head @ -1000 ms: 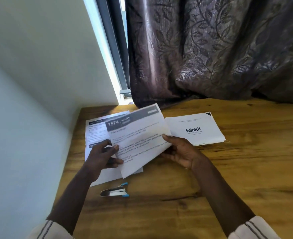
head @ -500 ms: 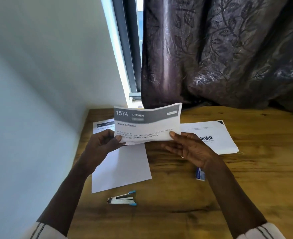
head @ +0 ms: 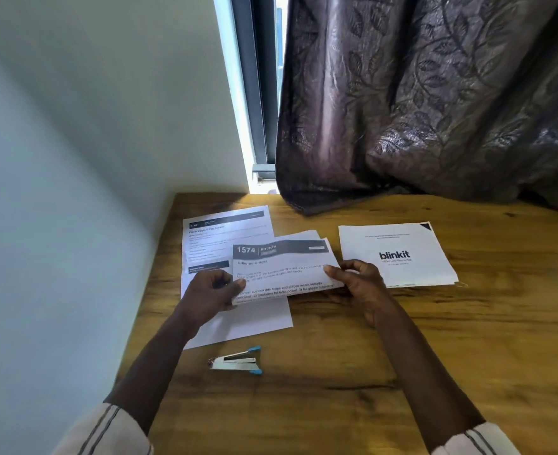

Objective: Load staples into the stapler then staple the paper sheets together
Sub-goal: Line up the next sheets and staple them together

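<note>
Stapler (head: 235, 362): lower centre-left of frame, lying on wooden table (head: 402, 372), touched by neither hand. Long axis roughly left-right across frame. Arms spread in a narrow V, joined end to the left, two blue tips pointing right. Silver body. Just below near edge of a flat sheet (head: 225, 238), apart from it.

Paper sheets (head: 284, 267): centre of frame, held between both hands, over right part of flat sheet. Long axis left-right, right end tilted slightly up-frame. Dark header band reading "1574 KITCHEN" along far edge, print facing camera. Several edges fanned at upper right corner. Touching table or not: cannot tell.

Left hand (head: 212, 290): pinching left edge of sheets, thumb on top, fingers curled underneath.

Right hand (head: 359, 284): pinching right edge, thumb on top, fingers curled behind.

Right of centre: separate white sheet (head: 396, 254) marked "blinkit", flat on table, dark triangle at its upper right corner.

Upper right: dark leaf-patterned curtain (head: 435, 93), hem down on table's far edge. Upper centre: window frame (head: 258, 93). Left: pale wall (head: 74, 126). Bottom corners: striped sleeves (head: 107, 431).
</note>
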